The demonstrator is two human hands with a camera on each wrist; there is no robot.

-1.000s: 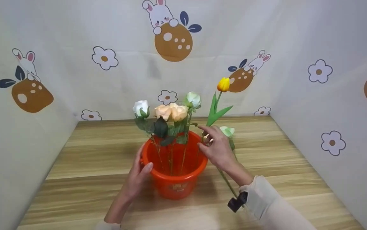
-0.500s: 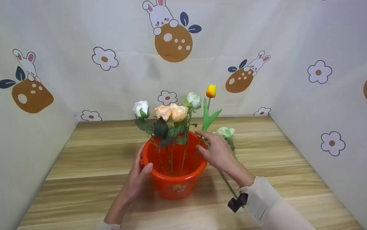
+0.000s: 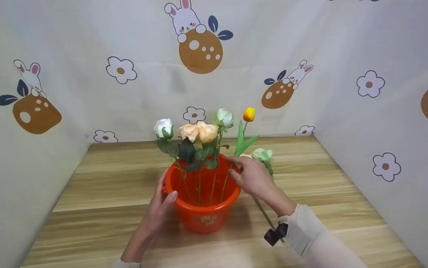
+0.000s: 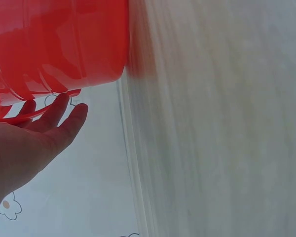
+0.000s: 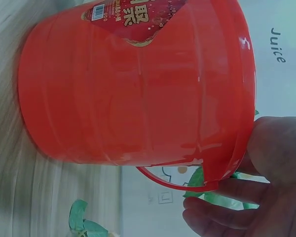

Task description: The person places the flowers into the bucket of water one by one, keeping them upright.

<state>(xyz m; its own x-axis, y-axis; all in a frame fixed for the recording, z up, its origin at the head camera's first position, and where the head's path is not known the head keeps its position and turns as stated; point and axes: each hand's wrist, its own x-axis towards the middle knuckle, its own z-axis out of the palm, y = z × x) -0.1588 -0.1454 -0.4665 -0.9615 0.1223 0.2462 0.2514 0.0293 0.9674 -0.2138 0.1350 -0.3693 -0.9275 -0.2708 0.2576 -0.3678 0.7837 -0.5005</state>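
An orange-red plastic bucket [image 3: 199,210] stands on the wooden table; white, peach and pale green roses [image 3: 224,117] rise from it on thin stems. My left hand [image 3: 159,204] grips the bucket's left side, thumb over the rim. In the left wrist view its fingers [image 4: 54,121] lie along the outside wall by the handle. At the right rim, my right hand [image 3: 253,175] pinches the stem of a yellow-orange tulip [image 3: 249,114] between thumb and index finger. The stem's lower end is inside the bucket. In the right wrist view the bucket rim hides part of the hand.
A light green rose [image 3: 262,154] lies on the table right of the bucket, its stem passing under the right forearm. Part of a pale peach flower shows beside it. Printed cloth walls [image 3: 146,96] enclose the table at the back and sides.
My right hand has lowered the tulip into the bucket, with its bloom moving down and slightly left overall. The left hand stays on the bucket; the other flowers have barely moved.
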